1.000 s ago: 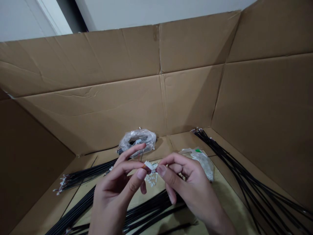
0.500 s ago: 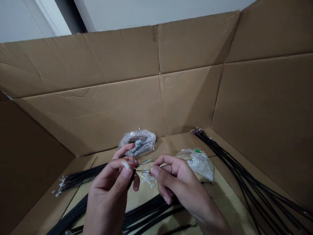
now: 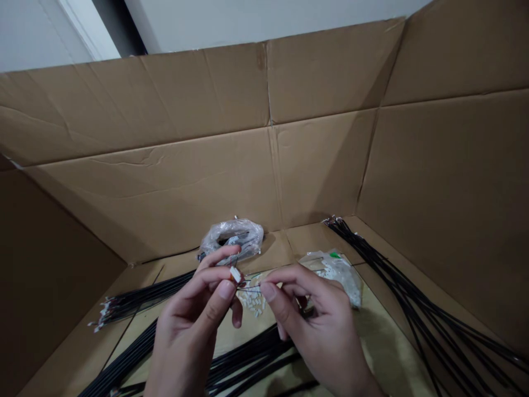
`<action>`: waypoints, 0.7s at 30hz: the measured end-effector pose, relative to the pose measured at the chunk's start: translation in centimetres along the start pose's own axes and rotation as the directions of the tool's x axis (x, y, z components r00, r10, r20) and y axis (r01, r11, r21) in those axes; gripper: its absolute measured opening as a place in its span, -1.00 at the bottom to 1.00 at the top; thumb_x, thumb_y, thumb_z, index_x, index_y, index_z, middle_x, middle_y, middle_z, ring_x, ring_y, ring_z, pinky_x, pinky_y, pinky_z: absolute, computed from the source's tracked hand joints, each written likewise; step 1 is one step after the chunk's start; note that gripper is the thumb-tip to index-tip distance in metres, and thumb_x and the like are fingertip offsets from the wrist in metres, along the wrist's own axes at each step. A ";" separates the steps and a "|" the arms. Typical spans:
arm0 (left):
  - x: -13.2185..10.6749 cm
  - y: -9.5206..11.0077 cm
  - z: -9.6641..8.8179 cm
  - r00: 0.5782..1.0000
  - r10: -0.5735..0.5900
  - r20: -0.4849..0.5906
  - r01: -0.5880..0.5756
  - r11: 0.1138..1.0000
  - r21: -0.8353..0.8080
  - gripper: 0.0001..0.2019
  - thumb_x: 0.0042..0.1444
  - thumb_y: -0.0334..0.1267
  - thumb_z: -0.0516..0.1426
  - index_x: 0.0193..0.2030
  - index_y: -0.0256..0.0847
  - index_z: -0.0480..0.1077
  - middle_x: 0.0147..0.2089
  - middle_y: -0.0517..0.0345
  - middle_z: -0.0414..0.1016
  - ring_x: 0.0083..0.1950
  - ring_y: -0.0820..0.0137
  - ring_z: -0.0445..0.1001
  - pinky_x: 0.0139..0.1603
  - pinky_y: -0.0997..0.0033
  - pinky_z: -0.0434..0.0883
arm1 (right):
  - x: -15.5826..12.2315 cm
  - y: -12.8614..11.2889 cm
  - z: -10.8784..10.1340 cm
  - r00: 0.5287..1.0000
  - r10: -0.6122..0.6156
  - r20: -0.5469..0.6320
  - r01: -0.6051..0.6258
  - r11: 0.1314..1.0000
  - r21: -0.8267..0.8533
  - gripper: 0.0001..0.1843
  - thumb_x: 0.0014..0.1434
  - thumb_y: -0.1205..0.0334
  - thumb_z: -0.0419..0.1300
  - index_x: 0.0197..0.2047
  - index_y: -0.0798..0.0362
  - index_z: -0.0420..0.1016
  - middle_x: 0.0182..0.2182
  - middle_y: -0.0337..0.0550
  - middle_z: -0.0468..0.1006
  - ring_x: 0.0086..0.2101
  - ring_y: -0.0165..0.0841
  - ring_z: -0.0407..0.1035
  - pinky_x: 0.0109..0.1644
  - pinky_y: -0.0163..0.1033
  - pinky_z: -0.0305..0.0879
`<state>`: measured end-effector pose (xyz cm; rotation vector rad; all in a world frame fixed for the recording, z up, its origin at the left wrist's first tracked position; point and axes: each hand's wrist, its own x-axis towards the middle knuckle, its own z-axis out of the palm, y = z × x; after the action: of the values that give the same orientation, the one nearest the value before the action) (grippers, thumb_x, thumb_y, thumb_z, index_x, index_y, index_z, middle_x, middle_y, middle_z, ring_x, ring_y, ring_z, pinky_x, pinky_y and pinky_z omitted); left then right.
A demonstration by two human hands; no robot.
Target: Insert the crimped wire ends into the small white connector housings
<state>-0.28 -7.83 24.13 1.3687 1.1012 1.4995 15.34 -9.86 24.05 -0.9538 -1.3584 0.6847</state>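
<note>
My left hand [image 3: 192,317] pinches a small white connector housing [image 3: 235,274] between thumb and forefinger, its middle finger raised behind. Thin dark wires [image 3: 249,288] stretch from beside the housing to my right hand [image 3: 316,309], whose thumb and forefinger are closed on their far ends. Whether any wire sits inside the housing is too small to tell. Below and behind the fingertips lies a loose pile of small white connectors [image 3: 255,303], partly covered by my hands.
Cardboard walls [image 3: 198,171] enclose the work surface. A clear bag [image 3: 237,234] stands at the back, and another bag with white pieces [image 3: 345,281] lies right. Bundles of black cables lie at left [image 3: 140,298], in front [image 3: 248,364] and along the right [image 3: 392,275].
The white housing has turned and moved slightly right at my left fingertips. My right hand has shifted a little right, still pinching wires, its other fingers more curled.
</note>
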 end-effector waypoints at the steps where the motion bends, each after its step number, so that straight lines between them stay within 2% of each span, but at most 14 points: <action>1: 0.0 0.0 0.0 1.000 0.005 -0.001 -0.005 1.000 -0.005 -0.80 0.19 -0.05 0.37 -0.42 -0.02 0.64 -0.01 0.14 0.70 0.32 0.31 0.47 -0.23 0.86 0.48 | 0.0 0.0 -0.1 1.000 -0.015 -0.009 0.014 1.000 -0.018 -0.80 0.35 0.18 0.24 -0.31 0.03 0.58 -0.63 -0.38 0.38 -0.64 -0.48 0.26 -0.56 -0.34 0.17; 3: -0.1 0.3 0.1 1.000 -0.005 -0.001 0.005 0.999 -0.043 -0.84 0.20 -0.06 0.36 -0.36 -0.01 0.66 0.08 0.19 0.67 0.01 0.40 0.60 -0.33 0.80 0.51 | -0.1 0.1 -0.2 1.000 -0.020 -0.019 0.020 0.999 -0.031 -0.79 0.36 0.18 0.25 -0.32 0.04 0.59 -0.64 -0.38 0.38 -0.65 -0.48 0.26 -0.58 -0.34 0.18; 5: -0.2 0.7 0.4 1.000 -0.015 0.001 0.015 0.995 -0.099 -0.88 0.21 -0.08 0.34 -0.29 0.00 0.66 0.14 0.23 0.63 -0.32 0.54 0.52 -0.47 0.74 0.48 | -0.1 0.2 -0.3 0.999 -0.028 -0.026 0.027 0.999 -0.032 -0.80 0.36 0.19 0.25 -0.32 0.03 0.59 -0.65 -0.39 0.37 -0.66 -0.48 0.26 -0.58 -0.34 0.19; 6: -0.3 0.8 0.5 1.000 -0.020 0.000 0.020 0.993 -0.114 -0.89 0.22 -0.09 0.34 -0.27 0.00 0.66 0.15 0.24 0.61 -0.40 0.59 0.46 -0.49 0.72 0.49 | -0.1 0.2 -0.3 0.999 -0.037 -0.032 0.037 0.999 -0.028 -0.80 0.36 0.19 0.25 -0.31 0.03 0.59 -0.66 -0.40 0.35 -0.66 -0.48 0.25 -0.58 -0.34 0.18; 11: -0.4 1.2 0.8 1.000 -0.017 -0.004 0.016 0.992 -0.122 -0.95 0.20 -0.16 0.35 -0.26 -0.01 0.61 0.15 0.26 0.60 -0.42 0.60 0.44 -0.45 0.69 0.52 | -0.1 0.4 -0.3 0.998 -0.050 -0.044 0.051 0.999 0.009 -0.82 0.37 0.20 0.26 -0.29 0.03 0.59 -0.66 -0.42 0.34 -0.66 -0.49 0.22 -0.59 -0.35 0.15; 13: -0.3 1.0 0.6 1.000 0.006 0.026 -0.002 0.991 -0.136 -0.93 0.18 -0.20 0.36 -0.31 0.00 0.57 0.12 0.28 0.62 -0.39 0.56 0.48 -0.47 0.70 0.51 | -0.1 0.3 -0.3 0.999 -0.034 -0.034 0.034 0.999 0.025 -0.81 0.37 0.21 0.25 -0.30 0.03 0.58 -0.67 -0.42 0.33 -0.66 -0.50 0.21 -0.59 -0.36 0.14; 15: -0.3 0.9 0.4 0.998 0.043 0.042 -0.037 0.991 -0.127 -0.88 0.17 -0.26 0.35 -0.36 0.00 0.53 0.01 0.28 0.65 -0.20 0.46 0.57 -0.43 0.72 0.51 | -0.1 0.2 -0.3 0.999 -0.029 -0.035 0.030 0.999 0.038 -0.81 0.36 0.21 0.25 -0.31 0.05 0.58 -0.68 -0.42 0.33 -0.67 -0.50 0.21 -0.59 -0.36 0.15; 18: -0.5 0.7 0.2 0.989 0.131 0.062 -0.128 0.991 -0.039 -0.79 0.24 -0.29 0.28 -0.42 0.02 0.48 -0.20 0.23 0.66 0.21 0.39 0.52 -0.09 0.71 0.55 | -0.2 0.1 -0.3 0.997 -0.055 -0.053 0.056 0.998 0.022 -0.81 0.35 0.23 0.25 -0.32 0.05 0.59 -0.68 -0.43 0.34 -0.67 -0.51 0.22 -0.60 -0.38 0.16; 19: -0.5 0.7 0.2 0.984 0.161 0.081 -0.162 0.987 0.006 -0.77 0.27 -0.30 0.26 -0.42 0.04 0.48 -0.27 0.22 0.64 0.31 0.40 0.46 0.05 0.67 0.52 | -0.2 0.1 -0.3 0.995 -0.079 -0.064 0.080 0.997 0.007 -0.82 0.35 0.23 0.26 -0.32 0.04 0.59 -0.68 -0.43 0.34 -0.67 -0.52 0.22 -0.60 -0.39 0.16; 21: -0.5 0.5 0.2 0.966 0.230 0.118 -0.242 0.966 0.095 -0.75 0.30 -0.32 0.22 -0.40 0.07 0.51 -0.37 0.22 0.61 0.37 0.41 0.41 0.23 0.58 0.46 | -0.2 0.1 -0.4 0.988 -0.132 -0.084 0.129 0.991 -0.044 -0.82 0.34 0.25 0.26 -0.33 0.04 0.59 -0.67 -0.43 0.36 -0.68 -0.52 0.22 -0.61 -0.39 0.16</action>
<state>-0.03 -8.45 24.47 1.6850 0.9923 1.5318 15.68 -10.09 23.86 -0.9062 -1.3490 0.5138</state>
